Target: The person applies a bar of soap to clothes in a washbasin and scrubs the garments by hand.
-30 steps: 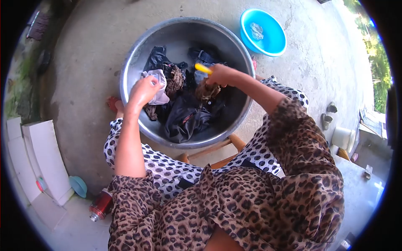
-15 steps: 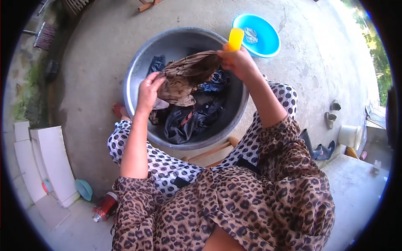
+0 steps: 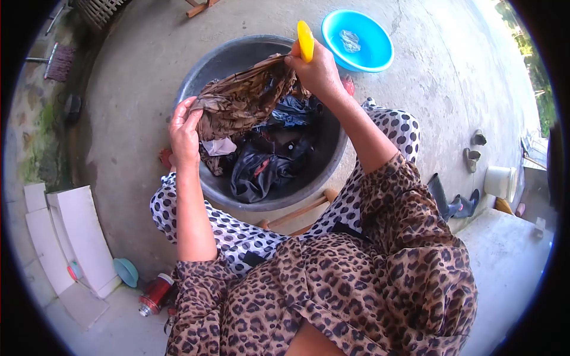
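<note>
Stretched between my two hands above the tub is a brown patterned garment (image 3: 240, 98), wet-looking and creased. My left hand (image 3: 186, 132) pinches its left edge near the tub rim. Its upper right end is gripped in my right hand (image 3: 320, 70), which also holds a smooth yellow oblong object (image 3: 305, 41), perhaps a bar of soap. Below lies the large grey metal tub (image 3: 261, 206). Inside it are a dark shiny garment (image 3: 255, 172), a blue patterned cloth (image 3: 291, 113) and a pale pink cloth (image 3: 219, 146).
Beyond my right hand stands a blue basin (image 3: 380, 44) with a crumpled clear item inside. A wooden stool (image 3: 297, 215) sits between my knees. At left are white blocks (image 3: 83, 237), a teal bowl (image 3: 126, 272) and a red flask (image 3: 156, 293). Boots (image 3: 463, 204) and a white bucket (image 3: 500, 181) stand right.
Both hands have shifted left, the right one also upward, and the garment is spread wider. The yellow object has turned to show a narrower side. The pink cloth shows more.
</note>
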Demonstrator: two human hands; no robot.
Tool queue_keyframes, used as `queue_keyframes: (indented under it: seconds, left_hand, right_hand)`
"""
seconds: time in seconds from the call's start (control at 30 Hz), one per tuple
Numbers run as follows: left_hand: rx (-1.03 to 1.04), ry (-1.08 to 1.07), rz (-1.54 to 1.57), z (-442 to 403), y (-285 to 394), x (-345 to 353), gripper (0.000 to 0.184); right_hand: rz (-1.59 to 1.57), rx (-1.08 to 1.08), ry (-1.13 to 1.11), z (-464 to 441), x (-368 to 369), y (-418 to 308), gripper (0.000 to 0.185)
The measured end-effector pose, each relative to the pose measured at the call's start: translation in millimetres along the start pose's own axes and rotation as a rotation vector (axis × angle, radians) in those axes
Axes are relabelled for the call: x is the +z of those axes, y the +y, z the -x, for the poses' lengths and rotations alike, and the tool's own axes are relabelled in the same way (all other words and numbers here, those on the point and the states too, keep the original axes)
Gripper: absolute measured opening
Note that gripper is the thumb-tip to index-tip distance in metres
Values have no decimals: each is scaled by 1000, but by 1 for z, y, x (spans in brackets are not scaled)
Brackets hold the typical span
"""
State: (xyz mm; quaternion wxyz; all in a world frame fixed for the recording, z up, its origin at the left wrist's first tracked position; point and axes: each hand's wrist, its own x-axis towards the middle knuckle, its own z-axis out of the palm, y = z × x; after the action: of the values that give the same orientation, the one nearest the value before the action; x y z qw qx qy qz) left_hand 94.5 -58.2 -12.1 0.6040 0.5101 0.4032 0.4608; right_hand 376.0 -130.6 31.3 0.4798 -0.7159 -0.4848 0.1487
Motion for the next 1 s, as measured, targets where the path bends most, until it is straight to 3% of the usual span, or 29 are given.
queue_keyframes:
  seconds: [0.13,0.27,0.33,0.37,0.47,0.53,0.6,0.63,0.67,0.73,0.8,0.87,0.93,1.0]
  left_hand:
    - [-140,-111,-42,10,10,-11,33]
    - [-199,-281,94,20,28,0,28]
    - [-282,-462,-272,25,27,7,29]
    - [-112,-518,-403,28,24,17,36]
    - [-149,-617,-874,34,10,27,40]
    - [-167,-661,-846,39,12,33,37]
    - [-448,-587,110,45,4,28,31]
    - [-486,-579,282,45,3,25,38]
    - [-484,-577,280,44,5,26,38]
    - [-520,-488,560,47,27,43,49]
    - [-511,-479,674,45,18,42,60]
    - [-505,-432,774,48,13,44,60]
    - [-505,-424,788,47,9,42,60]
    - [-503,-414,804,47,10,43,60]
  right_hand:
    - [-69,3,37,-3,-5,3,18]
    - [-302,149,-55,-3,-7,8,18]
    - [-307,80,-87,0,-6,11,18]
    - [-315,9,-121,1,-5,11,19]
    - [-352,19,-179,9,-2,-9,20]
    - [-283,97,-226,10,-6,-15,20]
    - [-267,65,-245,9,-2,-5,21]
    - [-381,115,-297,7,5,5,23]
    - [-383,114,-298,7,10,14,23]
    - [-357,206,-352,9,15,18,25]
    - [-23,294,-438,12,18,19,28]
    - [-263,548,-649,17,23,26,28]
    - [-329,665,-765,31,31,29,27]
    - [-98,442,-835,42,37,32,32]
